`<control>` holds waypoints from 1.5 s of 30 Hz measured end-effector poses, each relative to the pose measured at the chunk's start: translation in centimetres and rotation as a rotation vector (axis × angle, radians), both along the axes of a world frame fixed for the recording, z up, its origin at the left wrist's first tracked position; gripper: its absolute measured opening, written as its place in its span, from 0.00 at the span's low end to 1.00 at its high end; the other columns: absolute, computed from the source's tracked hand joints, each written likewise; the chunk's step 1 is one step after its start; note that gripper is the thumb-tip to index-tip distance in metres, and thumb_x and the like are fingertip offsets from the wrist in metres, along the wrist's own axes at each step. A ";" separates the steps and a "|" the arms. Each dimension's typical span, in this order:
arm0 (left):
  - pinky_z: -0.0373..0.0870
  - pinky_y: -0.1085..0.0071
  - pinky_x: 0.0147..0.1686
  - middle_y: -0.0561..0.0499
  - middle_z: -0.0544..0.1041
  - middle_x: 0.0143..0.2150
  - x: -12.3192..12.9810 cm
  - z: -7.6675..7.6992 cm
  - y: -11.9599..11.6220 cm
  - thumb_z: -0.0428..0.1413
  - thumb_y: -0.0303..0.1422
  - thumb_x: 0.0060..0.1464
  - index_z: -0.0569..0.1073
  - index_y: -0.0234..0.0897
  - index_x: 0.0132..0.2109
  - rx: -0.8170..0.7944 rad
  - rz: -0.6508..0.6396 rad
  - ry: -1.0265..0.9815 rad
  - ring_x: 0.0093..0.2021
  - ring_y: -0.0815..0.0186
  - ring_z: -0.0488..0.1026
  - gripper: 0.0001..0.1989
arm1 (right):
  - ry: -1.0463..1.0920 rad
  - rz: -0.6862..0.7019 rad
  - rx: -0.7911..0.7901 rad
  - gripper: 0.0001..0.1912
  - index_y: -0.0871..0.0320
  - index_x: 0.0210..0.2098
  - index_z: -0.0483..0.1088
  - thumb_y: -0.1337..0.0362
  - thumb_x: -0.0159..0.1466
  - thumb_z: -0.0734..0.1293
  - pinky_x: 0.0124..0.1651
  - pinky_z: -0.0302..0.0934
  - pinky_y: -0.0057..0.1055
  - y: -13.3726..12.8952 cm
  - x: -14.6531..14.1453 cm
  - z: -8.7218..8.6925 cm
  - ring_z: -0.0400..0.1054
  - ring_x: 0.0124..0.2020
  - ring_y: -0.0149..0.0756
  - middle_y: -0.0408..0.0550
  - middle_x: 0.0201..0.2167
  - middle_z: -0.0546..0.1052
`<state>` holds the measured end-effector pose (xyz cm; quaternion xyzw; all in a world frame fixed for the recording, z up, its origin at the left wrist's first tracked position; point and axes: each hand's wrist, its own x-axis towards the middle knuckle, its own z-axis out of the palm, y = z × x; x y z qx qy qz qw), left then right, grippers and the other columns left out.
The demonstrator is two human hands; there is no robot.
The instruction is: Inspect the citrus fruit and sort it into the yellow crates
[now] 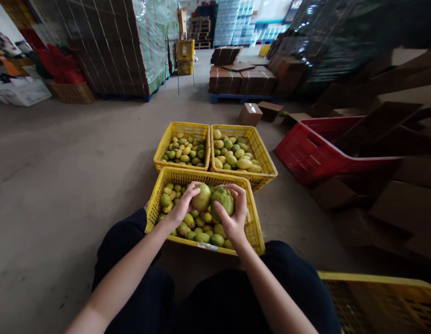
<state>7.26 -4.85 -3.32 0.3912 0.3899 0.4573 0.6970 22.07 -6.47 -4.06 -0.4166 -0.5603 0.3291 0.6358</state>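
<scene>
Both of my hands are raised over the front yellow crate, which holds many green and yellow lemons. Closed around a round yellow-green lemon is my left hand. My right hand grips a greener, bumpy lemon, fingers over its top and thumb across its near side. The two fruits are side by side, almost touching. Beneath them, the lemons in the middle of the crate are partly hidden by my hands.
Behind the front crate stand a left yellow crate and a right yellow crate, both holding lemons. A red crate with cardboard is to the right. Another yellow crate is at lower right. Flattened cartons lie on a blue pallet.
</scene>
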 end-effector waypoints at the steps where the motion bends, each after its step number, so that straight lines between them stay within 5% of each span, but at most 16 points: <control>1: 0.74 0.68 0.35 0.50 0.73 0.47 0.0 0.0 0.0 0.54 0.45 0.52 0.68 0.40 0.48 0.001 0.000 0.004 0.45 0.60 0.72 0.19 | 0.009 -0.003 0.000 0.19 0.50 0.44 0.65 0.65 0.54 0.71 0.52 0.63 0.41 0.0 0.0 0.0 0.70 0.45 0.43 0.44 0.41 0.75; 22: 0.67 0.76 0.31 0.53 0.74 0.37 -0.2 -0.5 0.0 0.57 0.43 0.53 0.71 0.39 0.41 0.032 0.048 0.011 0.36 0.66 0.70 0.14 | -0.228 0.020 0.234 0.24 0.50 0.47 0.69 0.69 0.51 0.72 0.52 0.65 0.47 -0.4 0.3 -0.9 0.72 0.46 0.48 0.50 0.45 0.77; 27: 0.69 0.75 0.28 0.51 0.76 0.31 0.5 -0.8 0.4 0.61 0.43 0.52 0.74 0.38 0.35 -0.119 0.223 -0.042 0.31 0.65 0.73 0.13 | -0.040 -0.008 -0.068 0.19 0.52 0.46 0.70 0.61 0.56 0.72 0.52 0.64 0.40 0.3 0.1 -0.3 0.70 0.45 0.42 0.46 0.43 0.77; 31: 0.74 0.68 0.31 0.46 0.77 0.26 0.5 -1.0 1.3 0.56 0.42 0.55 0.75 0.33 0.35 -0.464 0.279 -0.414 0.30 0.61 0.76 0.15 | 0.266 0.078 -0.356 0.21 0.52 0.45 0.73 0.56 0.53 0.73 0.47 0.67 0.37 1.4 0.4 0.0 0.72 0.44 0.43 0.45 0.42 0.78; 34: 0.76 0.59 0.41 0.42 0.79 0.34 0.4 -1.2 1.4 0.54 0.40 0.54 0.74 0.34 0.34 -0.521 0.312 -0.723 0.40 0.54 0.79 0.13 | 0.371 0.079 -0.446 0.24 0.53 0.48 0.74 0.54 0.52 0.74 0.46 0.68 0.38 2.1 0.5 -0.2 0.73 0.43 0.42 0.46 0.43 0.78; 37: 0.75 0.54 0.44 0.41 0.80 0.44 1.0 -1.5 1.0 0.53 0.40 0.51 0.73 0.36 0.34 -0.497 0.284 -0.825 0.46 0.51 0.77 0.11 | 0.165 -0.030 -0.361 0.23 0.54 0.48 0.74 0.52 0.55 0.73 0.53 0.65 0.42 2.3 0.0 -1.0 0.72 0.47 0.44 0.48 0.46 0.78; 45: 0.73 0.69 0.43 0.50 0.80 0.36 2.9 -2.5 0.0 0.53 0.29 0.45 0.76 0.38 0.40 -0.435 0.354 -0.675 0.44 0.59 0.78 0.13 | -0.542 0.049 -0.133 0.30 0.54 0.61 0.67 0.46 0.65 0.61 0.64 0.55 0.55 1.3 -1.8 -4.3 0.58 0.62 0.54 0.58 0.62 0.65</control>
